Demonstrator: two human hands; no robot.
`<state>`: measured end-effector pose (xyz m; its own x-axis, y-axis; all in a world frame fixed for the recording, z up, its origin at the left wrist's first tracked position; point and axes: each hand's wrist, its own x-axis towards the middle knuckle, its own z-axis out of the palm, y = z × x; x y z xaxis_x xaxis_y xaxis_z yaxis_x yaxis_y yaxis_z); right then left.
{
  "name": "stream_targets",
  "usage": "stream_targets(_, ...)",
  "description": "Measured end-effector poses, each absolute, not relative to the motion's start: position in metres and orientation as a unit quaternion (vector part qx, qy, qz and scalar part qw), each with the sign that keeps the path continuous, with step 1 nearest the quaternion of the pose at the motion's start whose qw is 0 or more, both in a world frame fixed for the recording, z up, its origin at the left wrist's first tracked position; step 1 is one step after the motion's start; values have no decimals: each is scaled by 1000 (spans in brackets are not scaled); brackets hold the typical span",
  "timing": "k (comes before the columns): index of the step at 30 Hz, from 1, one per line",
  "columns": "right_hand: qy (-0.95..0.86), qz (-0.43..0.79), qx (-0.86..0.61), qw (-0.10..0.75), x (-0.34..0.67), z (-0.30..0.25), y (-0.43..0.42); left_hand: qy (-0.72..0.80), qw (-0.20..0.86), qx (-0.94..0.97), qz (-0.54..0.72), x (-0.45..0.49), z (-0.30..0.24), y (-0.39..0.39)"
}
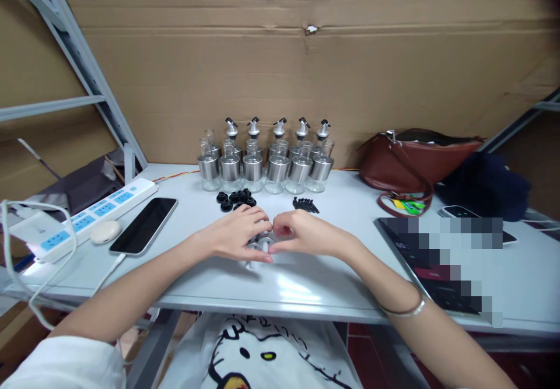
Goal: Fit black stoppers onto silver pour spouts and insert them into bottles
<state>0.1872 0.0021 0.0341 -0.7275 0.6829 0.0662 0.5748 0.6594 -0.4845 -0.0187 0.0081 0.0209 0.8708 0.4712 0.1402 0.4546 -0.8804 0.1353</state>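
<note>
Small silvery pieces (265, 244) with pale stems sit on the surface (196, 287) between the two hands, on the near side of the black stoppers (226, 206), and the one stem that shows best points roughly toward the near edge. They lie under and just right of the left hand (236, 231), the nearer one, its fingers bent over them with the thumb apart. From the right, the right hand (301, 234) curls its fingers beside them, and whether either hand grips a piece I cannot tell.
</note>
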Motion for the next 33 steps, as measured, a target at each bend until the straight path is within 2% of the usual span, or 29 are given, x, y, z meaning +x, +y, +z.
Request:
stream_targets(3, -894, 232, -335, 184, 191, 42, 4, 230, 17, 970, 82, -16, 21, 5)
stream_targets(4, -886, 221, -335, 233, 193, 47, 7, 225, 8, 971, 82, -16, 22, 5)
stream_targets(6, -842, 154, -349, 382, 199, 60, 17, 212, -2, 973, 91, -17, 24, 6)
stream_targets(9, -701, 40, -428, 569, 217, 86, 48, 186, -20, 973, 133, -21, 27, 8)
stream_targets(12, -595, 38, -482, 643, 247, 108, 94, 128, -68, 972, 183, -18, 24, -2)
stream_targets(13, -561, 73, -504, 653, 258, 112, 110, 99, -76, 974, 190, -14, 20, -8)
stream_targets(16, -484, 248, -576, 610, 285, 115, 148, 3, -45, 984, 170, 4, 7, -32)
stream_targets(19, -486, 332, -588, 555, 298, 107, 170, -62, 14, 988, 140, 21, -8, -46)
stream_targets(22, -495, 403, -564, 524, 304, 95, 182, -90, 30, 980, 174, 29, -16, -46)
stream_targets(26, -521, 447, -519, 509, 309, 87, 196, -102, 39, 972, 207, 29, -20, -41)
stream_targets(33, -560, 496, -476, 462, 297, 89, 216, -86, 61, 976, 190, 29, -21, -42)
